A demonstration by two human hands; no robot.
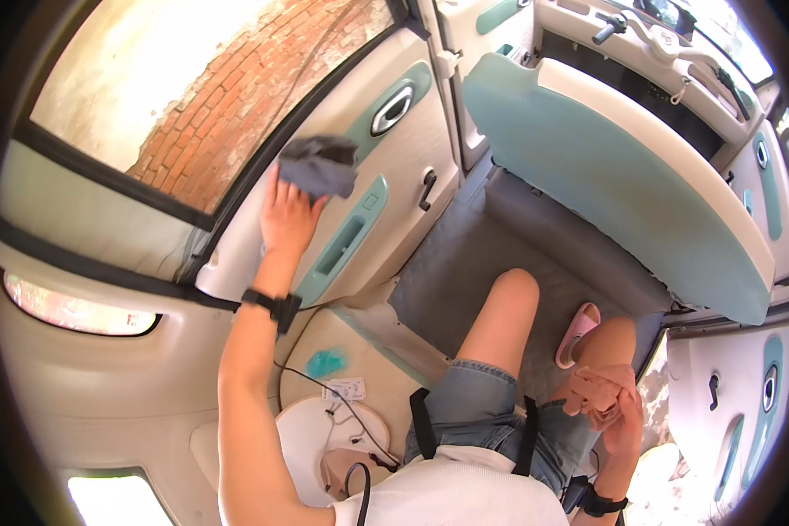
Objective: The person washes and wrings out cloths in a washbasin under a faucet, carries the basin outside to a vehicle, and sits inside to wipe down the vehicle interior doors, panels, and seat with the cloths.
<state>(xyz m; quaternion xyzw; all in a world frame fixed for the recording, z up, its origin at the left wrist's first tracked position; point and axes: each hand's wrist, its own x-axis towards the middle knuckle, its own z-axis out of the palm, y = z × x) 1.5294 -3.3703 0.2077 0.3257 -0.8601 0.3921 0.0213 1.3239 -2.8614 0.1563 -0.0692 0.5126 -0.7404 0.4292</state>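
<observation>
My left hand (287, 215) reaches out to the upper part of the door panel (394, 188), just below the window edge. Its fingers hold a dark grey cloth (320, 167), which lies bunched against the panel near the oval door handle (393, 110). Part of the fingers is hidden by the cloth. Low on the right, my right hand (622, 425) is closed around a crumpled pinkish-brown cloth (598, 393) by my knee.
Ahead stands a teal and cream seat back (605, 167), with handlebars (644, 35) beyond it. A window crank (427, 190) and a teal armrest (342, 241) stick out from the door. Beside me, a cable (351, 405) crosses a round white surface (307, 430). The right door (736, 403) hangs open.
</observation>
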